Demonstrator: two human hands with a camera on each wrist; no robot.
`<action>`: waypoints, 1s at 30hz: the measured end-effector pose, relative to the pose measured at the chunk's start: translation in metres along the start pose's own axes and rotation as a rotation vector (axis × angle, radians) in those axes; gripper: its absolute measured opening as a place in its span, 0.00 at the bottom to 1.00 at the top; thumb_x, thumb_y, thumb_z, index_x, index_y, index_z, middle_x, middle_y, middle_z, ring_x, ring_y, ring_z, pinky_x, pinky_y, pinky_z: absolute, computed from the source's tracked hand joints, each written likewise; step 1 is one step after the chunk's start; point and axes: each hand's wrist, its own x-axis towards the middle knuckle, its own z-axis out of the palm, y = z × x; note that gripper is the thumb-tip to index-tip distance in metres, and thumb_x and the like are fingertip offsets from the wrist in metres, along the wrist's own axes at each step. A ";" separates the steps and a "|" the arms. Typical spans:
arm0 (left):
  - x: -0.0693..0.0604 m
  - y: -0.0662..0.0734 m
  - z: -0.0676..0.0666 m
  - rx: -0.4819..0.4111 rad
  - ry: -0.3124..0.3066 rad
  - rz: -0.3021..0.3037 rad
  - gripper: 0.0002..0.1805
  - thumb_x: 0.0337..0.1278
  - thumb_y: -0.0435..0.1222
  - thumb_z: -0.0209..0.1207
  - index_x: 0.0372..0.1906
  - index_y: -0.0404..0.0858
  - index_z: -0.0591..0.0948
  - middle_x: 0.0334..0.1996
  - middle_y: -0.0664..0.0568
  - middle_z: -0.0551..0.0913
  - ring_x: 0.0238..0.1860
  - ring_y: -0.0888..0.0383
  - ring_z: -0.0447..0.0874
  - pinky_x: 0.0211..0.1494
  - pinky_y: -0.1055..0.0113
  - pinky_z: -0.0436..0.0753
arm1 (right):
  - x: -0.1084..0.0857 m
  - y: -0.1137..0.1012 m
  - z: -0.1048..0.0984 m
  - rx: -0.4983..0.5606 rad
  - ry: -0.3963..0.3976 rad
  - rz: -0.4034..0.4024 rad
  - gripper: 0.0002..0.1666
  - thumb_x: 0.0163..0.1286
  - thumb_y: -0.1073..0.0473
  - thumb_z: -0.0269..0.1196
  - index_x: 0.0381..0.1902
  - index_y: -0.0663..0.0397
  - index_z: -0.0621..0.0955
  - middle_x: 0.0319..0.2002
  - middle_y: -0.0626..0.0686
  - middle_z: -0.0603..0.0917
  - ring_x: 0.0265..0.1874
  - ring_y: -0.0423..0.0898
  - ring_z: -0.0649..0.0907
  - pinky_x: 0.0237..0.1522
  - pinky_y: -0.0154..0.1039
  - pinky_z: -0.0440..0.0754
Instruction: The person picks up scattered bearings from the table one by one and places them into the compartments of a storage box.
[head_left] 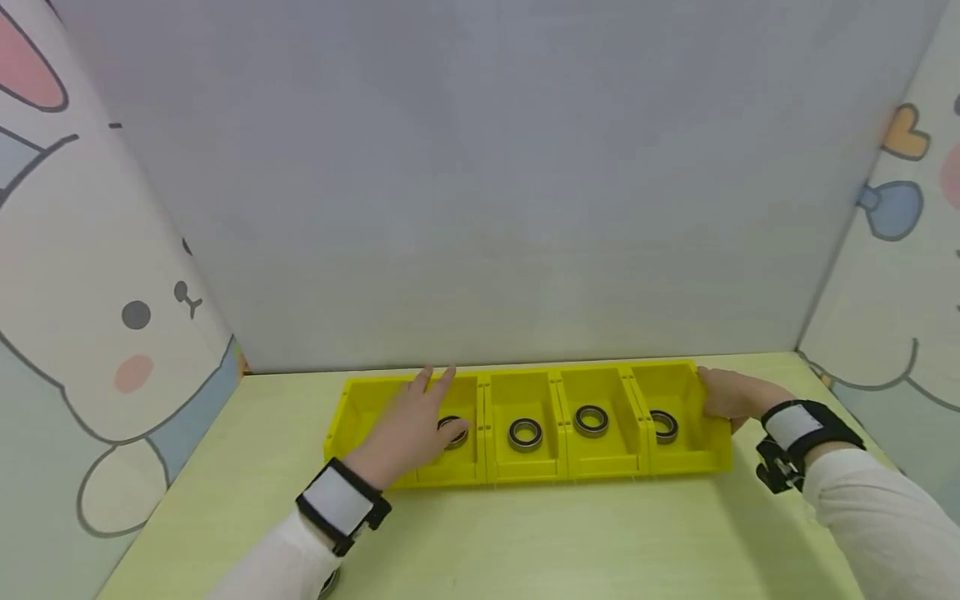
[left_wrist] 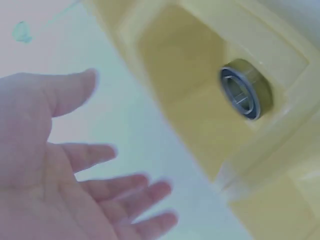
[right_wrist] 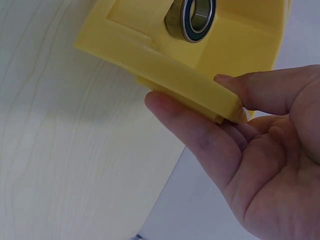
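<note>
A row of joined yellow bins (head_left: 525, 472) stands at the back of the table. My right hand (head_left: 735, 393) pinches the side wall of the rightmost bin (right_wrist: 165, 70), thumb inside and fingers outside. My left hand (head_left: 408, 429), fingers spread, is over the left bins and holds nothing; in the left wrist view its palm (left_wrist: 30, 165) shows beside them. Ring-shaped ball bearings lie singly in the bins: a middle bearing (head_left: 513, 437), another to its right (head_left: 580, 421), one in the rightmost bin (head_left: 673, 427), and one partly hidden by my left thumb (head_left: 457, 440).
Another bearing (head_left: 328, 585) lies on the pale wooden table (head_left: 570, 542), mostly hidden under my left sleeve. A grey panel (head_left: 510, 208) rises close behind the bins. Side walls with cartoon drawings (head_left: 135, 267) bound the table at left and right.
</note>
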 end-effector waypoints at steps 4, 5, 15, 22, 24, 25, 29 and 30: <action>-0.043 -0.012 -0.009 0.053 0.094 -0.024 0.48 0.55 0.64 0.52 0.75 0.49 0.48 0.74 0.39 0.43 0.72 0.36 0.45 0.66 0.33 0.49 | 0.002 -0.001 0.001 -0.014 0.005 -0.002 0.41 0.63 0.73 0.52 0.68 0.79 0.46 0.48 0.70 0.72 0.37 0.53 0.81 0.32 0.44 0.84; -0.054 -0.016 -0.009 0.070 0.110 -0.033 0.49 0.54 0.66 0.51 0.75 0.50 0.48 0.74 0.39 0.42 0.73 0.36 0.42 0.65 0.31 0.47 | 0.003 -0.002 0.001 -0.015 0.007 -0.003 0.41 0.63 0.73 0.52 0.68 0.79 0.46 0.48 0.70 0.72 0.37 0.53 0.81 0.32 0.43 0.84; -0.143 -0.069 0.025 0.003 0.057 -0.263 0.54 0.46 0.73 0.49 0.75 0.55 0.45 0.75 0.41 0.33 0.72 0.34 0.27 0.58 0.24 0.39 | 0.004 -0.007 0.004 -0.007 0.005 -0.011 0.40 0.63 0.73 0.51 0.68 0.78 0.47 0.45 0.67 0.74 0.38 0.53 0.81 0.32 0.44 0.84; -0.167 -0.095 0.069 0.042 -0.057 -0.320 0.57 0.33 0.78 0.48 0.74 0.65 0.45 0.74 0.38 0.43 0.69 0.29 0.43 0.56 0.22 0.46 | 0.006 -0.006 0.004 -0.011 0.005 -0.012 0.41 0.63 0.73 0.51 0.68 0.79 0.46 0.45 0.67 0.74 0.37 0.52 0.81 0.31 0.43 0.84; -0.170 -0.097 0.078 0.017 -0.071 -0.316 0.55 0.33 0.78 0.49 0.73 0.66 0.49 0.73 0.38 0.47 0.69 0.28 0.44 0.55 0.22 0.47 | 0.006 -0.006 0.004 -0.005 0.003 -0.008 0.41 0.62 0.73 0.51 0.68 0.78 0.46 0.44 0.66 0.73 0.37 0.52 0.81 0.31 0.43 0.84; -0.171 -0.098 0.081 0.000 -0.080 -0.316 0.53 0.34 0.78 0.49 0.72 0.66 0.51 0.73 0.37 0.48 0.68 0.28 0.45 0.54 0.22 0.47 | 0.006 -0.006 0.005 -0.004 0.003 -0.007 0.41 0.62 0.73 0.51 0.68 0.78 0.46 0.45 0.66 0.73 0.37 0.52 0.81 0.31 0.43 0.84; -0.172 -0.097 0.090 -0.041 -0.086 -0.315 0.51 0.36 0.77 0.49 0.70 0.61 0.59 0.72 0.37 0.53 0.68 0.26 0.46 0.54 0.22 0.51 | 0.006 -0.006 0.005 -0.009 0.006 -0.003 0.40 0.63 0.72 0.52 0.68 0.78 0.46 0.44 0.66 0.73 0.38 0.52 0.81 0.31 0.43 0.84; -0.172 -0.097 0.092 -0.041 -0.080 -0.308 0.50 0.37 0.77 0.49 0.70 0.60 0.60 0.71 0.36 0.54 0.68 0.26 0.47 0.54 0.23 0.53 | 0.006 -0.006 0.005 -0.011 0.007 -0.002 0.40 0.63 0.72 0.52 0.68 0.78 0.47 0.44 0.66 0.73 0.38 0.52 0.81 0.31 0.43 0.84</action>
